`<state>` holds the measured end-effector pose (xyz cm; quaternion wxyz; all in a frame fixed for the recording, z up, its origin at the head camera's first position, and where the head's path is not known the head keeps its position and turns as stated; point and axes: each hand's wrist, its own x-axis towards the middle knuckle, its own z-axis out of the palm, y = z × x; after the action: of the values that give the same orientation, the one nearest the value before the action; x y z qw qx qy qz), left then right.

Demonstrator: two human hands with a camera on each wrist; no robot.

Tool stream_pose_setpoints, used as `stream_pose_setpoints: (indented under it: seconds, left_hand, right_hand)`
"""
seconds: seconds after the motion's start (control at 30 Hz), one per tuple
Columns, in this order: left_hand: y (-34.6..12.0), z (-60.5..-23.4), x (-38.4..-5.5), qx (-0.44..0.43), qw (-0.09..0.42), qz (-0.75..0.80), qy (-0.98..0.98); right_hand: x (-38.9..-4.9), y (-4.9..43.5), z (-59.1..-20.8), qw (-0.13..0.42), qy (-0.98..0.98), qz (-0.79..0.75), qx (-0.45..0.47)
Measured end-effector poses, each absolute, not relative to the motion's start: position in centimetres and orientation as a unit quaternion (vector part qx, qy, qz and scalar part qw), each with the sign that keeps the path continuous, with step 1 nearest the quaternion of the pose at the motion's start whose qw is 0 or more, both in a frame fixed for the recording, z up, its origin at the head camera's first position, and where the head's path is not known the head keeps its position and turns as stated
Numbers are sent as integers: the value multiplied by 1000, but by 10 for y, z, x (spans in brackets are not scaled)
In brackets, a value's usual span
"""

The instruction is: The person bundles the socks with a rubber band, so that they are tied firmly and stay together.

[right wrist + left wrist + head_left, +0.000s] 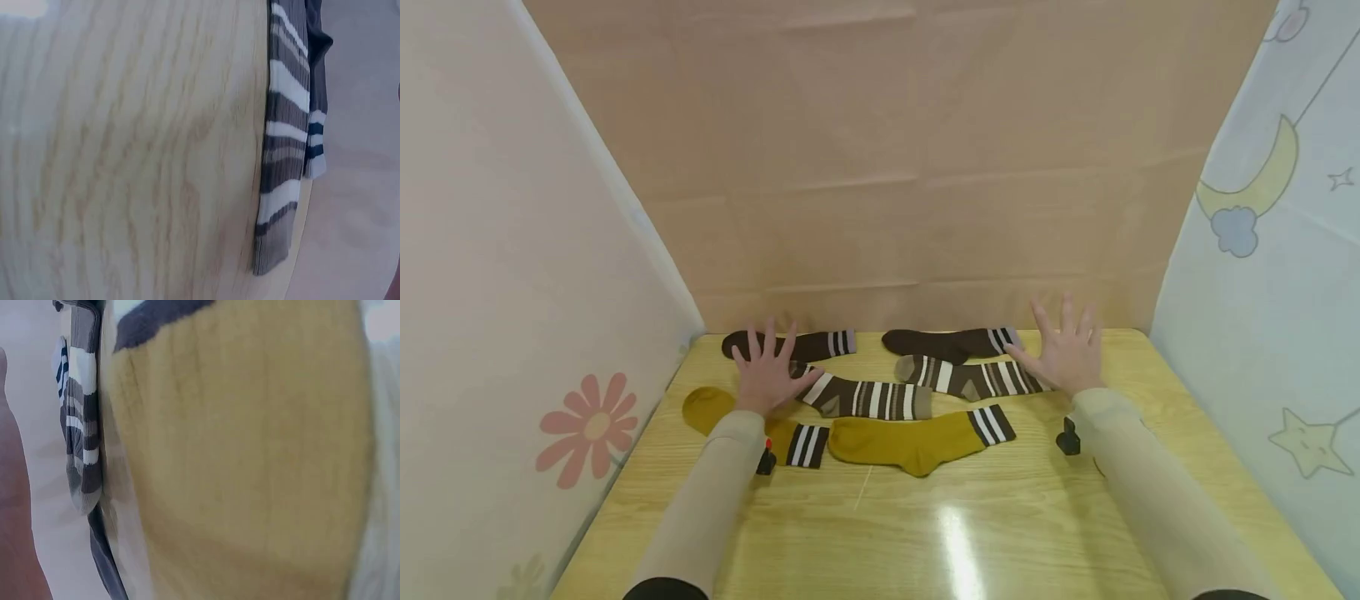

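My left hand point(765, 375), fingers spread, is over the left-hand socks and partly hides them. Behind it lies a dark brown sock point(816, 344) with a striped cuff; to its right, a brown-and-white striped sock point(865, 398). A mustard sock point(706, 407) passes under the left wrist and fills much of the left wrist view point(250, 456). My right hand point(1067, 354), also spread and holding nothing, overlaps the cuff end of a second striped sock point(958, 377). Another dark brown sock point(925, 342) lies behind that one, and a second mustard sock point(902, 442) lies in front.
The socks lie flat on a light wooden table point(865, 533). A brown backdrop point(880, 167) rises at its far edge. Pale printed panels stand on the left point(490, 250) and right point(1232, 333). Small black devices sit at the left wrist point(766, 461) and right wrist point(1068, 437).
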<state>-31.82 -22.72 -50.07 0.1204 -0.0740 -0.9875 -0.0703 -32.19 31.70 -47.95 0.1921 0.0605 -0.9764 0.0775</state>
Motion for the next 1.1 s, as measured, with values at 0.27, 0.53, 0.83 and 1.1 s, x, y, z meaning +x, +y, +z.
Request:
stream_pose_setpoints:
  seconds: [0.27,0.53,0.83,1.1]
  left_hand:
    - [-238,-507,-313,-58,88,-87,-991]
    - [-260,-511,-306,-34,64,-95,-993]
    - [-283,-511,-295,-24,95,-115,-988]
    - [-309,-507,-285,-5,116,-102,-988]
  right_hand:
    - [-310,300,-486,176,-975,103,87]
    - [-287,261,-492,134,-971,154,124]
    - [-261,210,-488,128,-960,171,180]
    - [-238,158,-485,157,-929,226,247]
